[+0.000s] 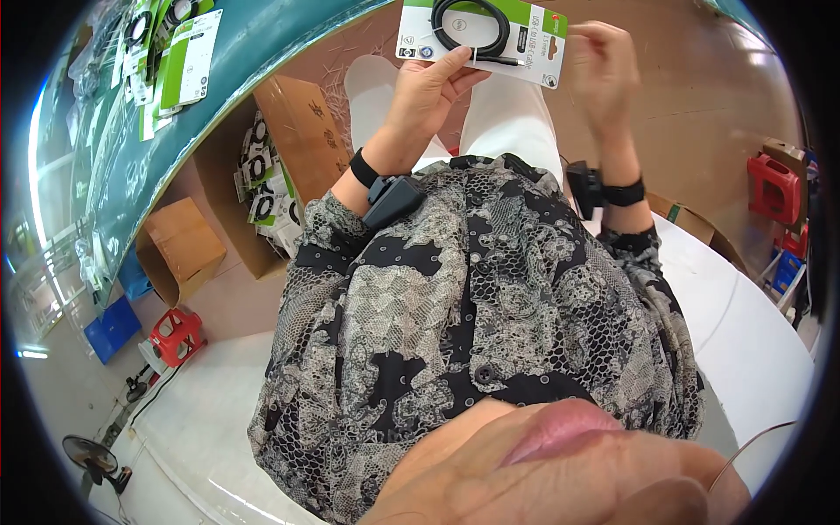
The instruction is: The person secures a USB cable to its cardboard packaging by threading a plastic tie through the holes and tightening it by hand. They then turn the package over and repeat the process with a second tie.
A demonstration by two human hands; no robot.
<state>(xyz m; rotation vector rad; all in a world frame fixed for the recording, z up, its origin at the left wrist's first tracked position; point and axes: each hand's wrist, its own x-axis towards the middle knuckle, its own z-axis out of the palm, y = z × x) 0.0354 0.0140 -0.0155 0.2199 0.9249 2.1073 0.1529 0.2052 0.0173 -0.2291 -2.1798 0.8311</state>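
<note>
Left hand: the left hand (430, 87) is closed on the cable package (481, 37), thumb lying across the front of the card near its lower middle, remaining fingers hidden behind it.
Right hand: the right hand (604, 74) is curled at the package's right end, fingertips at the card's edge; whether it pinches the card or merely touches it cannot be told.
Left arm pose: forearm rises from the patterned sleeve toward the upper middle of the view, wrist bent slightly inward; a black wrist device (391, 199) is strapped just below the hand.
Right arm pose: forearm runs nearly straight up the view, palm turned toward the left hand; a second black wrist unit (584, 188) sits on its band.
Package position: held in front of the body over the lap, between both hands, at the top of the view.
Package orientation: long axis runs left to right, tilted a little downward to the right; printed face toward the camera.
Package contents: white and green card carrying a coiled black cable (471, 26) on its left half.
Surroundings: a green table (262, 35) with similar packages (188, 61) stands to the left; open cardboard boxes (297, 131) below it hold more.
</note>
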